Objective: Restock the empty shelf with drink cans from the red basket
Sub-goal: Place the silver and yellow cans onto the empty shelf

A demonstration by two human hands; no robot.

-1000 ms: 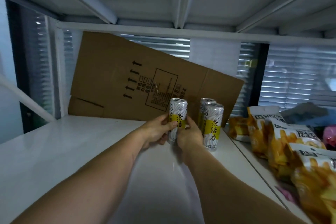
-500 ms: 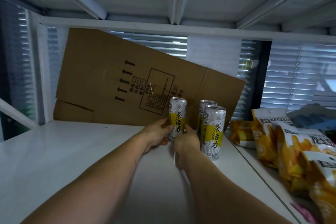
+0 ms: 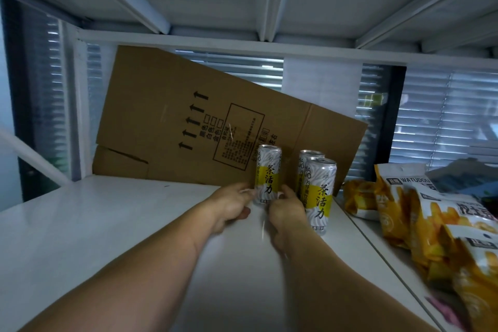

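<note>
Since half a second ago both hands have slid down the can (image 3: 267, 174) to its base; it now looks set down on the shelf (image 3: 107, 224), upright, long axis vertical. Left hand (image 3: 231, 203) at the can's 8 o'clock, fingertips touching low on its side. Right hand (image 3: 287, 210) at its 4 o'clock, thumb against the base; curl of the other fingers is hidden, so whether it pinches or only touches can't be told. Both hands about equally near. Two more cans (image 3: 319, 191) stand just beside it at 3 o'clock, the rear one half hidden. Cardboard (image 3: 188, 116) leans behind. Snack bags (image 3: 404, 210) far right, cut off. Basket out of view.
</note>
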